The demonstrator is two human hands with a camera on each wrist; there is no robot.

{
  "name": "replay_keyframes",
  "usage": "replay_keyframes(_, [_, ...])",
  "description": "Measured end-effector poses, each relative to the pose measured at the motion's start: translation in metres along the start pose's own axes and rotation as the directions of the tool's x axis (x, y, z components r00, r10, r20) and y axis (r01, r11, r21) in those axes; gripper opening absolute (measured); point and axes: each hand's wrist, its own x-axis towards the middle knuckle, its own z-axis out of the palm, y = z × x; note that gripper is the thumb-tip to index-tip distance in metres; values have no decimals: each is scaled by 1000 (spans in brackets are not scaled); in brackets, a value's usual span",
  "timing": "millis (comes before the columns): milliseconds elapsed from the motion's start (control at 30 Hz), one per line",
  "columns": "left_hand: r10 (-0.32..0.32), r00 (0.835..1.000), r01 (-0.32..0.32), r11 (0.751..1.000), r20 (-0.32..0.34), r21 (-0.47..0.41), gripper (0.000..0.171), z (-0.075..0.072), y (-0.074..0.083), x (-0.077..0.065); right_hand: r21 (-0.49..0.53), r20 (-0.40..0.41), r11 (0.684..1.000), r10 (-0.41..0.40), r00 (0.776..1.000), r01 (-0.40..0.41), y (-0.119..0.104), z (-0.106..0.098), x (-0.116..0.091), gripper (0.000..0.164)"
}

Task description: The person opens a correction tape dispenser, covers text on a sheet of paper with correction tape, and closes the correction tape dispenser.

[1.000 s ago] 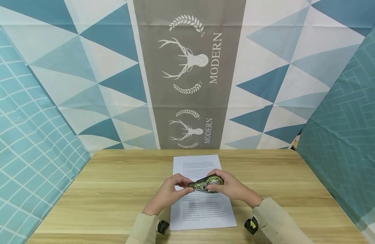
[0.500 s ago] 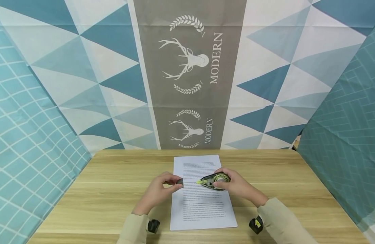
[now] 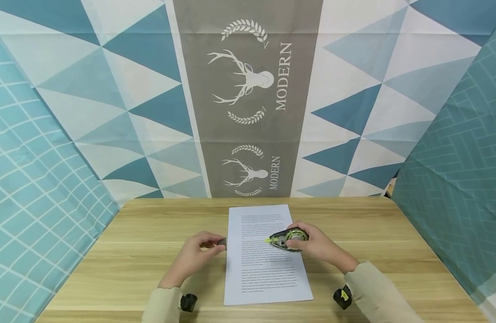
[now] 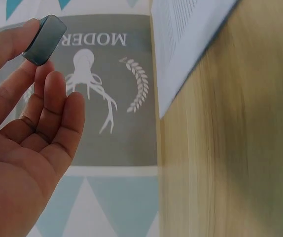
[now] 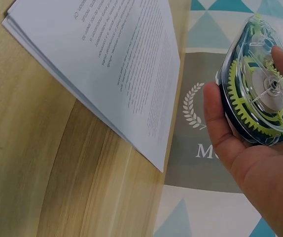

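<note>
here, correction tape point(image 5: 260, 91) gripped in right hand point(image 3: 319, 244); cap point(image 4: 46, 40) fingertip-pinched in left hand point(image 3: 193, 254).

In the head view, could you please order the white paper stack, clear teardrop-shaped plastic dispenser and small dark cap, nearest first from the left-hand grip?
1. Cap, pinched in the left-hand grip.
2. Paper stack, just right.
3. Dispenser, farther right.

The gear point(image 5: 238, 102) is yellow-green, the cap point(image 4: 46, 42) dark grey.
</note>
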Motion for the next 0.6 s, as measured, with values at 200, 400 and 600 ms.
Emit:
replay_keyframes(200, [-70,997,70,998,-30,-1,24,-8,-8,-2,-10,-4,1000,4,1000,-4,6,-2,0,38])
replay_keyframes(400, [-104,994,104,995,-34,-9,28,-17,-14,-5,-3,0,1000,-25,1000,25,5,-5,-3,39])
replay_keyframes(600, [-136,989,138,990,-59,20,29,-28,-20,-11,18,-11,1000,-2,1000,2,4,-7,-5,39])
